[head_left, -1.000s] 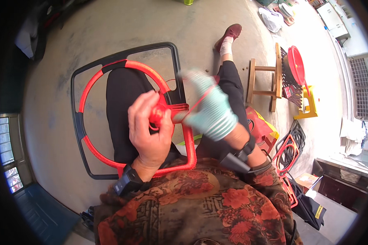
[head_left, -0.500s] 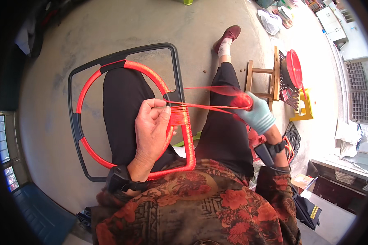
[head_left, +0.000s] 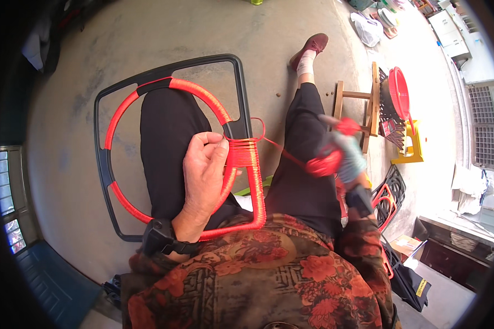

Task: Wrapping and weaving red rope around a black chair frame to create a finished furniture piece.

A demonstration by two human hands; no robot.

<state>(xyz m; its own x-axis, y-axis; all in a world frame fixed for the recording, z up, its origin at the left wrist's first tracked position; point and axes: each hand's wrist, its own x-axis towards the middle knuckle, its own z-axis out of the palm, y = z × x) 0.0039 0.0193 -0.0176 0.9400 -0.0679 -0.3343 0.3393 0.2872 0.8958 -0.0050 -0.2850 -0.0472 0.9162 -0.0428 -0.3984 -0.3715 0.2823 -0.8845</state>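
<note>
A black frame (head_left: 237, 130) with a round inner ring lies across my lap, over my left thigh. Red cord (head_left: 241, 153) is wound tightly round much of the ring, the near right corner and the strip bridging ring and outer bar. At that strip my bare left hand (head_left: 203, 170) grips the frame, thumb and forefinger pinched by the uppermost turns. My right hand (head_left: 348, 153), in a pale blue glove and blurred, holds a bundle of red cord (head_left: 323, 164) over my right thigh. A slack strand loops from the bundle to the outer bar.
To the right stand a wooden stool (head_left: 374, 101), a red basket (head_left: 399, 93) and a yellow stool (head_left: 414, 145). Black and red frames (head_left: 388, 197) lie beside my right arm. A white bag (head_left: 366, 28) sits on the floor farther off.
My right hand has swung lower and slightly right with the cord bundle. The strands that stretched taut toward it are now one slack, looping strand. My left hand stays at the strip.
</note>
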